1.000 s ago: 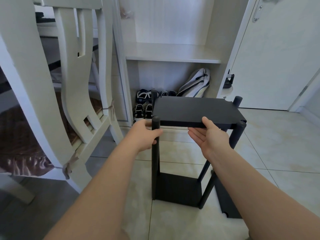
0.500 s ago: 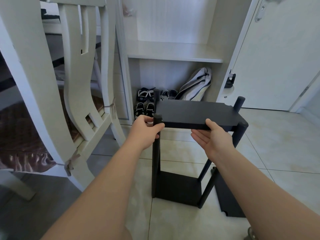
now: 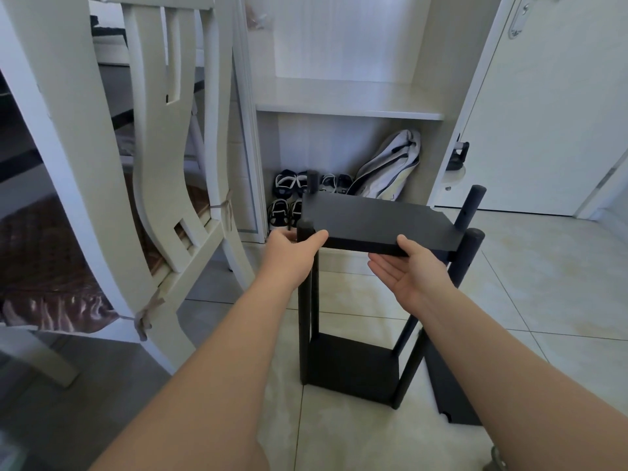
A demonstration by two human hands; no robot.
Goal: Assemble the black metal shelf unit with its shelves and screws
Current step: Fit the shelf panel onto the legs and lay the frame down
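The black metal shelf unit stands upright on the tiled floor, with a bottom shelf (image 3: pixel 353 368) fixed between black round posts. A black top shelf (image 3: pixel 373 220) sits near the post tops, tilted slightly. My left hand (image 3: pixel 289 258) grips the near left post (image 3: pixel 307 300) just below its top, thumb reaching onto the shelf's corner. My right hand (image 3: pixel 413 273) lies palm up under the shelf's front edge, thumb on the edge, fingers straight. The near right post (image 3: pixel 467 256) and far right post (image 3: pixel 470 207) rise past the shelf.
A white wooden chair (image 3: pixel 163 185) with a brown cushion stands close on the left. Behind the unit is a white cabinet with shoes (image 3: pixel 289 195) and a bag (image 3: pixel 390 168) in its lower bay. Another black panel (image 3: pixel 448 385) lies on the floor at right. A white door fills the right.
The view has dropped slightly and both hands stay at the top shelf. My left thumb has shifted onto the shelf's corner; the shelf sits a little lower between the posts.
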